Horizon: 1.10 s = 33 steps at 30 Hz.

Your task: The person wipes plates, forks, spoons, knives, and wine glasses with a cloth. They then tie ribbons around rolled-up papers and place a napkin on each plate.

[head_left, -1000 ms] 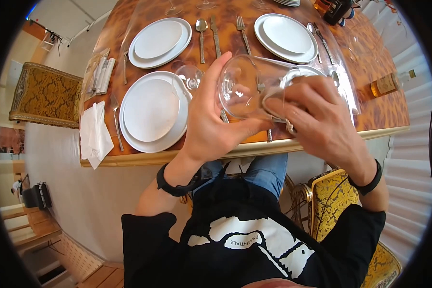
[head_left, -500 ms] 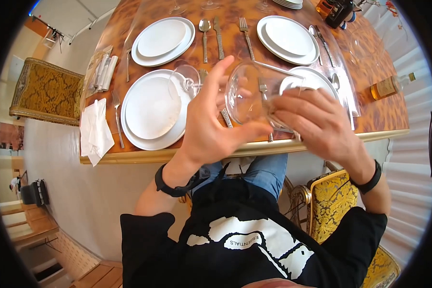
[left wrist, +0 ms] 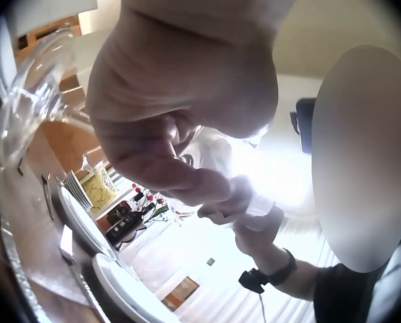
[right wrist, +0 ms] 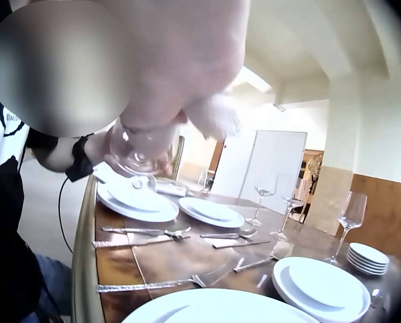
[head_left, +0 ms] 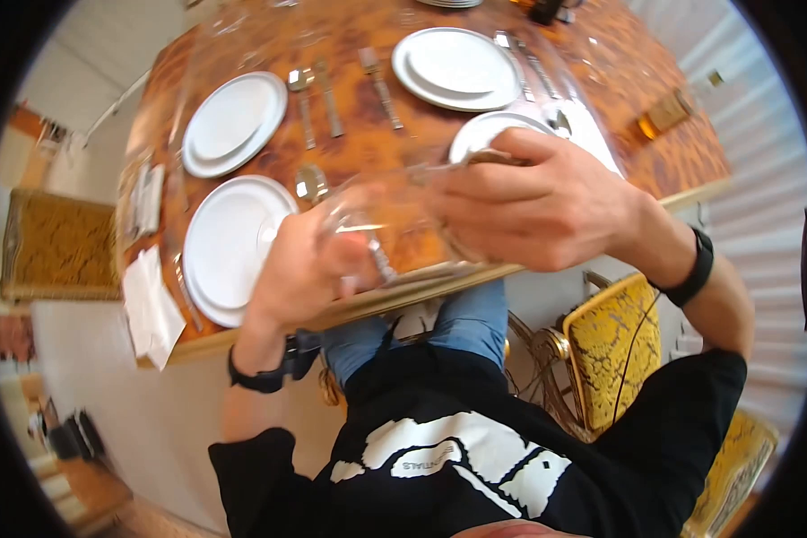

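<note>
Both hands hold a clear wine glass [head_left: 403, 215] on its side above the table's front edge. My left hand [head_left: 300, 264], blurred, wraps its fingers round the glass at the foot end. The foot and stem [left wrist: 44, 108] stick out past that hand in the left wrist view. At the rim end my right hand [head_left: 538, 202] grips with curled fingers, hiding much of the mouth. A washed-out white patch [right wrist: 217, 116] shows by the right fingers in the right wrist view. Below the glass, a stacked pair of white plates [head_left: 229, 247] lies on the left, with a spoon [head_left: 311, 184] beside it.
More plate pairs [head_left: 457, 67] and cutlery [head_left: 381, 90] cover the patterned table [head_left: 350, 152]. A bottle [head_left: 668, 117] lies at the right. White napkins [head_left: 152, 305] sit at the left front corner. Stemmed glasses [right wrist: 350, 215] stand farther back. A yellow chair [head_left: 614, 350] is at the right.
The left hand has turned and moved down and left, its spread fingers now closing round the glass. The right hand has shifted slightly left. The head view has swung and tilted.
</note>
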{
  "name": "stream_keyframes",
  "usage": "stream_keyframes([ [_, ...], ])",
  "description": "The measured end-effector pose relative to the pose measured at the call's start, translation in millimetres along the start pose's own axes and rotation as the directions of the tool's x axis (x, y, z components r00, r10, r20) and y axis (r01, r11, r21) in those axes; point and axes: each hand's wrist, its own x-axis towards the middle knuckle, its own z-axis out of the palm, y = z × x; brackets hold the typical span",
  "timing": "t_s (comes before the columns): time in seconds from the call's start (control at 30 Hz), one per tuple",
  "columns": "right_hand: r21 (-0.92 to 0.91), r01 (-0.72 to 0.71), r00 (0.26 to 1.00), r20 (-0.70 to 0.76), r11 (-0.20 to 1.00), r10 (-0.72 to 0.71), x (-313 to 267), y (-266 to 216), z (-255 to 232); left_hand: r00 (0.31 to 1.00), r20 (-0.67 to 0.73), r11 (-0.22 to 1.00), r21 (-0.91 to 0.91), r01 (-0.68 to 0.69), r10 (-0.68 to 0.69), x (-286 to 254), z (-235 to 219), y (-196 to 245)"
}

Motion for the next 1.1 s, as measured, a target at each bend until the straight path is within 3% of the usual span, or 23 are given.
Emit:
stream_keyframes([
  [0.07, -0.102, 0.085, 0.982, -0.162, 0.991, -0.101, 4, 6, 0, 0.994, 0.11, 0.995, -0.097, 0.028, -0.017, 1, -1, 8],
  [0.13, -0.145, 0.02, 0.989, -0.144, 0.989, -0.041, 4, 5, 0, 0.979, 0.202, 0.982, -0.173, 0.077, -0.042, 5, -3, 13],
  [0.2, -0.175, -0.025, 0.99, -0.14, 0.984, 0.0, 1, 0, 1, 0.993, 0.068, 0.993, -0.057, 0.1, -0.096, 7, -5, 15],
  [0.27, 0.121, -0.431, 0.902, 0.019, 0.894, 0.432, 0, -16, 7, 0.997, 0.064, 0.985, -0.162, 0.054, -0.044, 15, -6, 16],
  [0.3, 0.274, -0.533, 0.842, 0.079, 0.801, 0.534, -1, -23, 10, 0.996, -0.069, 0.993, -0.105, -0.056, 0.049, 21, 5, 16],
  [0.33, 0.427, -0.63, 0.767, 0.211, 0.648, 0.606, 1, -28, 5, 0.969, -0.196, 0.987, -0.027, -0.156, 0.148, 26, 12, 14],
  [0.37, 0.646, -0.676, 0.646, 0.287, 0.355, 0.708, 3, -32, 4, 0.954, -0.208, 0.977, 0.057, -0.207, 0.214, 31, 11, 10],
  [0.4, 0.779, -0.626, 0.52, 0.405, 0.014, 0.752, 4, -34, 3, 0.952, -0.221, 0.977, 0.072, -0.199, 0.21, 36, 11, 6],
  [0.47, 0.722, -0.326, 0.144, 0.676, -0.61, 0.723, 4, -29, -11, 0.855, -0.157, 0.747, 0.579, -0.326, 0.494, 47, 13, 2],
  [0.5, 0.779, -0.117, 0.219, 0.625, -0.616, 0.749, 0, -22, -14, 0.856, -0.162, 0.745, 0.588, -0.316, 0.491, 51, 13, 3],
  [0.53, 0.792, -0.043, 0.229, 0.601, -0.609, 0.766, -4, -18, -18, 0.87, -0.174, 0.803, 0.498, -0.327, 0.462, 55, 12, 4],
  [0.6, 0.86, -0.015, 0.156, 0.506, -0.51, 0.848, -13, -12, -28, 0.881, -0.191, 0.849, 0.415, -0.327, 0.433, 70, 6, 6],
  [0.67, 0.939, 0.142, 0.162, 0.289, -0.312, 0.944, -33, -7, -29, 0.857, -0.295, 0.894, -0.025, -0.448, 0.422, 93, -8, 7],
  [0.7, 0.916, 0.145, 0.144, 0.354, -0.373, 0.924, -59, -5, -33, 0.892, -0.273, 0.91, -0.105, -0.4, 0.361, 103, -22, 18],
  [0.73, 0.962, 0.167, 0.119, 0.196, -0.214, 0.973, -69, -4, -27, 0.89, -0.283, 0.912, -0.097, -0.398, 0.358, 117, -41, 26],
  [0.8, 0.998, -0.057, -0.078, 0.036, -0.04, 0.996, -84, -4, -16, 0.97, -0.21, 0.85, -0.481, -0.215, 0.126, 151, -79, 38],
  [0.83, 0.998, -0.069, 0.185, 0.002, 0.011, 0.983, -111, 4, -14, 0.967, -0.222, 0.848, -0.48, -0.223, 0.128, 165, -89, 46],
  [0.87, 0.999, -0.041, 0.088, 0.025, -0.022, 0.996, -132, 7, -4, 0.988, -0.147, 0.837, -0.535, -0.114, 0.04, 177, -98, 54],
  [0.9, 0.998, -0.057, 0.182, 0.027, -0.017, 0.983, -145, 7, -2, 0.997, -0.067, 0.813, -0.582, -0.003, -0.044, 192, -109, 57],
  [0.93, 0.997, -0.073, 0.276, 0.032, -0.012, 0.961, -155, 4, -2, 0.984, -0.171, 0.869, -0.479, -0.124, 0.046, 214, -114, 56],
  [0.97, 0.993, -0.099, 0.263, 0.083, -0.059, 0.961, -163, 1, -4, 0.954, -0.264, 0.903, -0.359, -0.235, 0.143, 240, -117, 53],
  [1.03, 0.984, -0.133, 0.26, 0.149, -0.117, 0.954, -190, -11, -9, 0.914, -0.344, 0.882, -0.331, -0.335, 0.217, 292, -132, 43],
  [1.1, 0.979, -0.186, 0.12, 0.106, -0.083, 0.987, -241, -28, -10, 0.894, -0.38, 0.847, -0.371, -0.381, 0.236, 341, -141, 20],
])
